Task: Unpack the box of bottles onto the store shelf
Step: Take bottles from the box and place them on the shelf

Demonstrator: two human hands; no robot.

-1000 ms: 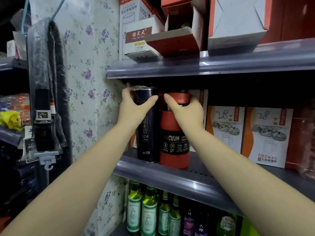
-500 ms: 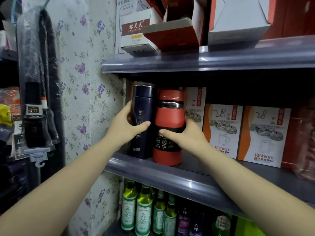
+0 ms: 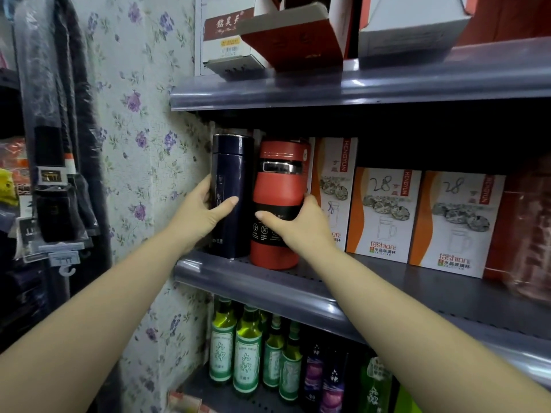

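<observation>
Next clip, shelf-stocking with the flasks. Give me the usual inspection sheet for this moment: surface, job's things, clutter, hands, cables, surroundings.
Surface: grey middle shelf, bare metal along its front.
Job's things: navy flask and red flask stand upright side by side at the shelf's left end; no unpacking box in view.
Clutter: orange-and-white cup boxes right of the flasks; opened cartons on the shelf above.
Hands: left hand grips the navy flask; right hand grips the red flask.
Cables: nothing seen.
Surroundings: floral wallpaper at left; green bottles on the shelf below; bagged goods hanging far left.
</observation>
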